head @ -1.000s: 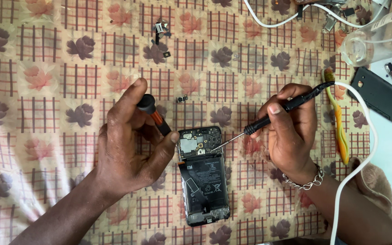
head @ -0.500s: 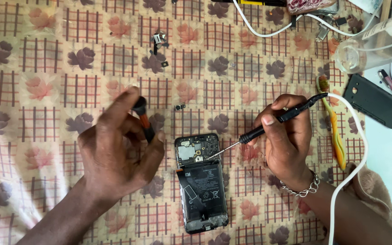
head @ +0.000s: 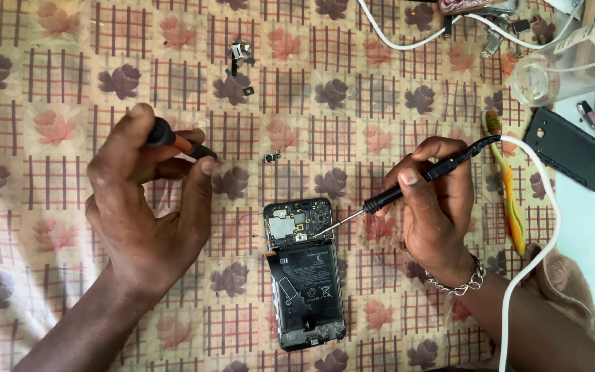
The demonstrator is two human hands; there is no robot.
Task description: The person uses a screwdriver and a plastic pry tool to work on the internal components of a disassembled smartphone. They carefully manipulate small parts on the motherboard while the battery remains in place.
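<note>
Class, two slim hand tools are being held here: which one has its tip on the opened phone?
The black tool in the right hand: its metal tip rests on the opened phone. The orange-and-black tool in the left hand is off it.

Counter was covered by a checked floral cloth (head: 70, 289). Small metal parts (head: 239, 54) lay near its far edge, one tiny component (head: 272, 158) mid-cloth. White cable (head: 408, 38) ran along the far edge. Clear bottle (head: 566, 65) lay at the far right corner, black back cover (head: 567, 148) and yellow-orange toothbrush (head: 507, 186) near the right edge.
</note>
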